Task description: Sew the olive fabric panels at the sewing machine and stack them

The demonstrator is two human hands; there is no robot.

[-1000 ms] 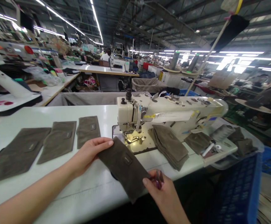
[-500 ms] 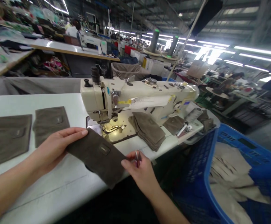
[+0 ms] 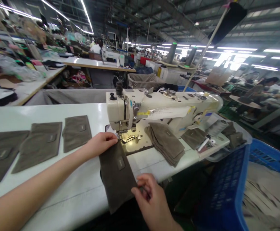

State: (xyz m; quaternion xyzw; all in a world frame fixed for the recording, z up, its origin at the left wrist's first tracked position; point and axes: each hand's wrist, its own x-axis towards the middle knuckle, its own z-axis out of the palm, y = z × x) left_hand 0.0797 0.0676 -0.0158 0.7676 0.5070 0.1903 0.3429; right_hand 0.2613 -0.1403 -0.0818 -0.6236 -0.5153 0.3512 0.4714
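A dark grey-brown fabric panel (image 3: 117,175) with a small label tab (image 3: 121,163) stretches between my hands at the front of the sewing machine (image 3: 164,104). My left hand (image 3: 103,143) pinches its far end, close to the presser foot and needle area (image 3: 123,130). Near the table's front edge, my right hand (image 3: 151,195) is closed on the panel's right side. A small dark tool, like thread snips (image 3: 144,190), shows partly within its fingers. The panel's lower end hangs over the table edge.
Several similar labelled panels (image 3: 42,144) lie on the white table (image 3: 65,186) at left. A stack of panels (image 3: 166,142) sits under the machine arm. At right stand a clear plastic tray (image 3: 247,141) and a blue crate (image 3: 238,199) with pale fabric pieces (image 3: 267,189).
My left hand has brought the panel's far end to the needle area, and the panel now points more lengthwise toward it. My right hand has moved lower. The view has swung left.
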